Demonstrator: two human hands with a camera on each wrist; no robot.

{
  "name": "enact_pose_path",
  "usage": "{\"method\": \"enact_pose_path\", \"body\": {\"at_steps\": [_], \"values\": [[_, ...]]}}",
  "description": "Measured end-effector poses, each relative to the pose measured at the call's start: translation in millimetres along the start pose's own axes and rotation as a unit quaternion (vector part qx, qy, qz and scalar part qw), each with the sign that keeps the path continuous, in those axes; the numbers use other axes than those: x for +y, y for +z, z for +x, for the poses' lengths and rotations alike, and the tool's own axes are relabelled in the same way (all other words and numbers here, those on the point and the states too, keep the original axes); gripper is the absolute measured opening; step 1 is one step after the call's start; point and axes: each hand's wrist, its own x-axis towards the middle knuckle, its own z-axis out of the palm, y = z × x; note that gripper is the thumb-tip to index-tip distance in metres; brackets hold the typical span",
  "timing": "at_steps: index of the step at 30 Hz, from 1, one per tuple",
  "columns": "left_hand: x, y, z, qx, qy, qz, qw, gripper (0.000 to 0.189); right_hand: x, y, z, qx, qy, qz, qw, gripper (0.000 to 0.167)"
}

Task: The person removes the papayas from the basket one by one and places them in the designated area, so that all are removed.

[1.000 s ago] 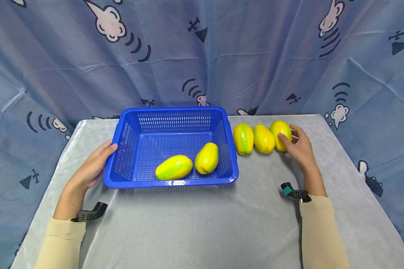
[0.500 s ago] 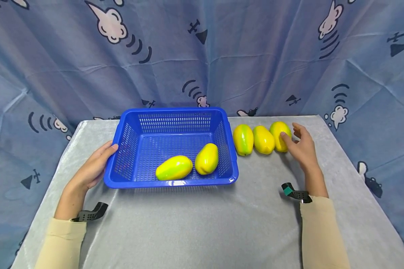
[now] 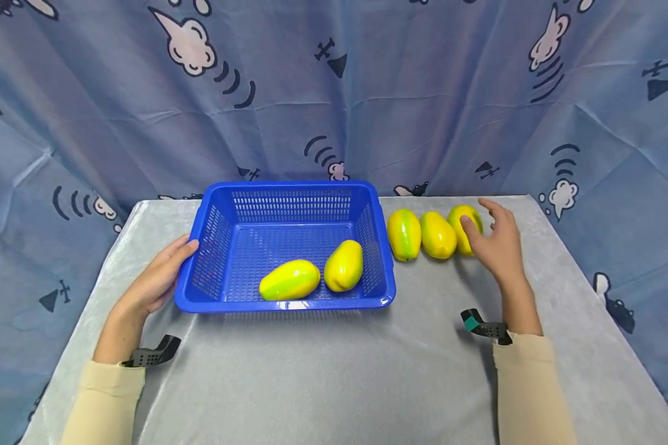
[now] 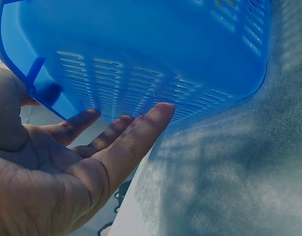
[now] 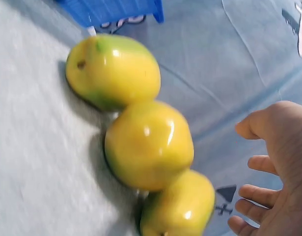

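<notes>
A blue slotted plastic basket (image 3: 284, 305) sits on the table, two glossy yellow-green mangoes inside: one lying on its side (image 3: 289, 280), the other tilted (image 3: 343, 266). My left hand (image 3: 158, 278) holds the basket's left side, thumb at the rim. In the left wrist view its fingers (image 4: 136, 140) extend under the slotted wall. Right of the basket three more mangoes stand in a row: a left one (image 3: 404, 235), a middle one (image 3: 438, 235) and a right one (image 3: 464, 232). Beside the right one is my right hand (image 3: 498, 244), thumb and fingers spread, holding nothing.
A grey cloth covers the table (image 3: 334, 377). Its back edge meets a blue patterned curtain (image 3: 289, 93), which also hangs along both sides. The row of mangoes lies close to that back edge and to the basket's right wall.
My right hand has let go of the rightmost mango; its thumb and fingers have spread and drawn away a little. The left hand keeps its hold on the basket.
</notes>
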Motion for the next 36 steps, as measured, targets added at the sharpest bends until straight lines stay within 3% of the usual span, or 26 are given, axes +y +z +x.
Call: {"method": "enact_pose_path", "body": {"at_steps": [11, 19, 25, 36], "values": [[1.8, -1.4, -2.2, 0.002, -0.006, 0.005, 1.0000, 0.074, -33.7, 8.1, -15.7, 0.006, -0.067, 0.034, 0.9971, 0.055], [2.8, -1.8, -0.5, -0.005, -0.003, 0.005, 1.0000, 0.075, -44.8, 14.0, -24.0, -0.002, -0.088, 0.055, 0.9946, 0.051], [2.2, -2.9, 0.4, -0.003, 0.004, -0.012, 0.9999, 0.068, -51.8, 19.7, -27.8, -0.007, -0.109, 0.049, 0.9928, 0.049], [1.4, -1.6, 0.1, 0.001, -0.003, -0.006, 1.0000, 0.073, -71.7, 25.2, -45.5, -0.006, -0.127, 0.037, 0.9912, 0.049]]}}
